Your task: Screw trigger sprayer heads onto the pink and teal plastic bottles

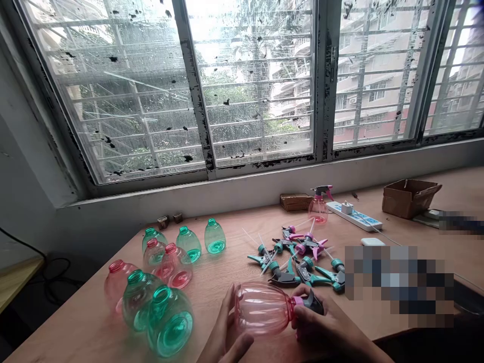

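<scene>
Nearest the camera, holds a pink bottle [260, 307] sideways over the table [223, 272] between both hands. With right hand [330, 317], curls closed around the spray head [313, 303] and neck; with left hand [219, 335], cups loosely at the base, thumb well apart from fingers; cannot tell how firmly. Looks light, thin-walled and smooth, so probably slippery and easily dented; best held around the ribbed body without squeezing hard. Just beyond, loose spray heads [282, 275] in a heap, with thin tubes likely to snag. To the left, green bottles [172, 327] and standing pink bottles [178, 269], easy to knock. Farther back, another spray bottle [318, 212] beside a power strip [355, 218].
</scene>
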Available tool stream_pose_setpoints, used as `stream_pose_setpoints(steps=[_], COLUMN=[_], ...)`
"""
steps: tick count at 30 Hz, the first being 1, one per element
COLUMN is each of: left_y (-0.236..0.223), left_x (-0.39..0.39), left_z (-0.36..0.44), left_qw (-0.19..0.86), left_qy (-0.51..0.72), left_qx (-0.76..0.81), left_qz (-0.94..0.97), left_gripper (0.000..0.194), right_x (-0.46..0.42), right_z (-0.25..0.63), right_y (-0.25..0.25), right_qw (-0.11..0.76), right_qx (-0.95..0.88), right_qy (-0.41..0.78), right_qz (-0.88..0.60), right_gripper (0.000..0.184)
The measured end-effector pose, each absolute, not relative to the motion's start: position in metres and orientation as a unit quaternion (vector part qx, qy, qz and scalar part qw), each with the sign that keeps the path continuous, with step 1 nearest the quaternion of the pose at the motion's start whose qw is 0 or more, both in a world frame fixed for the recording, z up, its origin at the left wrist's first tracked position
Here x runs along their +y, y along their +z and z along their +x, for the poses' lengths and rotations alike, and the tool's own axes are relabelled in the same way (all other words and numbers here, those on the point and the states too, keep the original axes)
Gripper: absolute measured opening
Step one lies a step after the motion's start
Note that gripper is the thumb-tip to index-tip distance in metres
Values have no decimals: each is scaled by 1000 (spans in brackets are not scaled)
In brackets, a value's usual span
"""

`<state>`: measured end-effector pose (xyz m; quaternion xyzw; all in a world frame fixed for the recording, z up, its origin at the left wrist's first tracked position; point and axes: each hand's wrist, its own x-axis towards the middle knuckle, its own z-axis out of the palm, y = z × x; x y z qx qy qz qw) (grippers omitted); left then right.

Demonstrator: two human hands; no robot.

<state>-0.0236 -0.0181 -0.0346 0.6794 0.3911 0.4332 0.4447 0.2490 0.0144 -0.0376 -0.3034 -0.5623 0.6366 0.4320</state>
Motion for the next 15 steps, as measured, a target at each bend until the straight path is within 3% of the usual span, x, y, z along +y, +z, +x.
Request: stream_pose_setpoints(steps=[6, 15], left_y=[-26, -34], left_x=[-18, -15], left_z=[-27, -29], left_qw=[436, 460], left_qy=[428, 421], left_qx=[395, 393], left_qz=[686, 676], left_gripper=[75, 86], right_x=[16, 16], right_z=[250, 250], right_y=[-42, -41], right_qw=[434, 434], right_qx=[-568, -557], right_qy=[633, 639], right_qz=[-298, -305], right_gripper=[38, 40])
